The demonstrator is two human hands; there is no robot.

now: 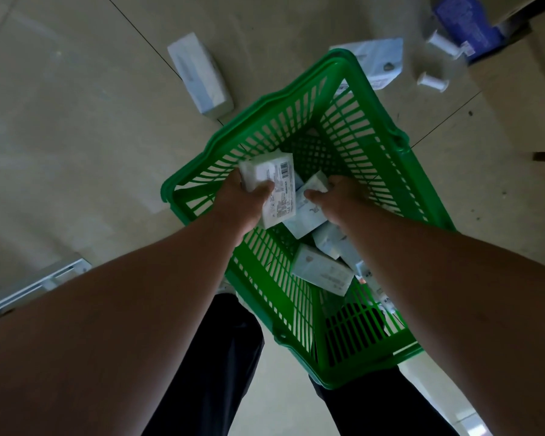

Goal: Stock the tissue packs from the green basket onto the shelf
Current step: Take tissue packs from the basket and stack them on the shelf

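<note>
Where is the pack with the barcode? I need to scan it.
In the head view the barcode pack sits mid-frame over the green basket, gripped by the left hand, beside the pack the right hand holds.

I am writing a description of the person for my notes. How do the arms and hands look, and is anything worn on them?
Both forearms are bare, with no sleeves in view. The left hand and the right hand wear no gloves, and no watch, bracelet or ring shows. Below the arms, dark trousers are visible.
</note>
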